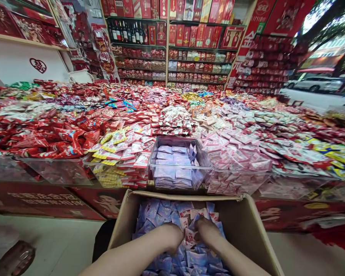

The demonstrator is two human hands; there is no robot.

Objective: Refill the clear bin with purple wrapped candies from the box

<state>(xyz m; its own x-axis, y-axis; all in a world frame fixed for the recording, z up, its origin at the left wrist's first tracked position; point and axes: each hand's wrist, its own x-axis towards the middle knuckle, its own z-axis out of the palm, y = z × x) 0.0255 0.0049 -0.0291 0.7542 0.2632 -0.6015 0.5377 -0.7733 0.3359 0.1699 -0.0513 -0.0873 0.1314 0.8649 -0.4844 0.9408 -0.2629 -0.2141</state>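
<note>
Both hands reach down into an open cardboard box [264,230] full of small lilac candy packets [197,258]. My left hand [172,235] is among the packets left of the middle, its fingers hidden below the wrist. A little to the right, my right hand [202,230] bends down into the pile, and its fingers are also mostly out of sight. A few white and red packets [189,237] lie between and around the hands. Just beyond the box, a clear plastic bin [176,166] holds lilac packets [172,157] stacked in two neat columns with some upright along its right side.
Red candy packets [54,140] and yellow-white packets [123,143] fill bins to the left; pink packets [235,151] fill one to the right. Shelves with bottles [128,32] and red boxes [201,36] stand behind. A sandaled foot [18,258] is at lower left.
</note>
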